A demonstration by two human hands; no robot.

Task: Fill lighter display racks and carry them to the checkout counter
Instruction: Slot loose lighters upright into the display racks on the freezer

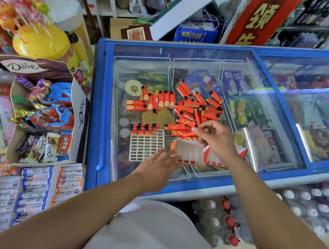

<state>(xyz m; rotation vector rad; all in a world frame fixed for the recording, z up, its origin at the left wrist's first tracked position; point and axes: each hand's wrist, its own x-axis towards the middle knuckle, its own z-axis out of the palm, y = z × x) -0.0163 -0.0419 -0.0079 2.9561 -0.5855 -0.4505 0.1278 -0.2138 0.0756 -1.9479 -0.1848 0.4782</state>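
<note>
Your left hand (158, 167) lies open, fingers straight, touching the red-and-white cardboard box (191, 154) beside the white plastic grid rack (146, 144) on the blue-framed glass freezer lid (183, 48). Your right hand (214, 138) curls over loose orange lighters (197, 109); its grip is unclear.

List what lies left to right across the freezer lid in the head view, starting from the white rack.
White grid rack → left hand → red-and-white carton → right hand.

The freezer's glass lid (212, 56) bears loose red lighters (195, 109) beyond the fingertips, a white rack (147, 145) left of them.
</note>
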